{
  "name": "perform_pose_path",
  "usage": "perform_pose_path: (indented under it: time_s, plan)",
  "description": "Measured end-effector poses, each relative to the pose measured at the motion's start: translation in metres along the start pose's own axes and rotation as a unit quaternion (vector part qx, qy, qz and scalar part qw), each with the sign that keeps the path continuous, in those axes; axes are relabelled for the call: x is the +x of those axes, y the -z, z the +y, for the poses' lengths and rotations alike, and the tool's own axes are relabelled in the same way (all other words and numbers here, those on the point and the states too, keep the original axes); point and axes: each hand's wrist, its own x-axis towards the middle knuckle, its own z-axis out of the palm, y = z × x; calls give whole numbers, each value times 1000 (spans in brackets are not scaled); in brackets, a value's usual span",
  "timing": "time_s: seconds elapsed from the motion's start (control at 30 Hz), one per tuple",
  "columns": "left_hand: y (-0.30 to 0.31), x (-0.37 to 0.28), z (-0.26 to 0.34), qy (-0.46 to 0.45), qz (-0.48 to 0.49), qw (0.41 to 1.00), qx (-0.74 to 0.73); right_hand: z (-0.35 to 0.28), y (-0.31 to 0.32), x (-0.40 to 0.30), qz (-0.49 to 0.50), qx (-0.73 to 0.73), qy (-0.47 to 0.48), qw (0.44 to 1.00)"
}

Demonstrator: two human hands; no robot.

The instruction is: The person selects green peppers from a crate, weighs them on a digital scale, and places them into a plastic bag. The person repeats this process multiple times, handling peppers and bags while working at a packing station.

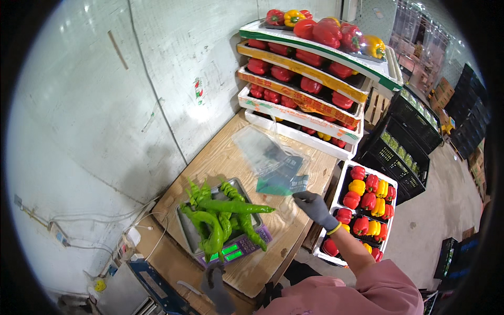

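Long green peppers (232, 206) lie heaped on the metal tray of a digital scale (240, 250) with lit green displays. My left hand (215, 285), in a grey glove, is at the scale's near edge, by the tip of a pepper; its fingers are partly hidden. My right hand (313, 206), also gloved in grey, has its fingertips at the near corner of clear plastic bags (275, 165) with a dark green printed end, lying on the wooden table (271, 244). Whether the fingers pinch the bag cannot be told.
Stacked foam trays (303, 98) of red and yellow bell peppers stand at the table's far end. Another foam box (388, 236) of bell peppers is at the right, beside black crates (409, 157). A blue-edged machine (157, 285) and loose cables (90, 216) are at the lower left.
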Motion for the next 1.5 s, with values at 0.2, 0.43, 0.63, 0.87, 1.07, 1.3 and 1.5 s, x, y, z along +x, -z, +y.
perform_pose_path:
  time_s: [0.2, 0.43, 0.63, 0.87, 1.07, 1.3, 1.5]
  plan:
    - [-30, -9, 27, -51, -16, 992, 112, 45, -25, 73, 12, -207, -25, 978]
    - [-36, -2, 17, 31, -3, 998, 46, 109, -65, 133, -36, -384, 15, 923]
    - [-41, -4, -7, 50, 18, 996, 76, 144, -78, 119, -11, -452, 120, 884]
    - [-47, -5, -1, 69, 17, 993, 94, 85, -29, 160, -196, -346, -112, 911]
    - [-47, -6, 13, 60, 13, 995, 82, -1, 51, 233, -80, 26, -21, 996]
    - [-48, -15, 46, 76, -70, 994, 34, -146, 143, 182, -196, 318, 63, 926]
    - [-69, 7, 49, -131, -226, 965, 5, -203, 161, 99, -203, 370, 108, 900]
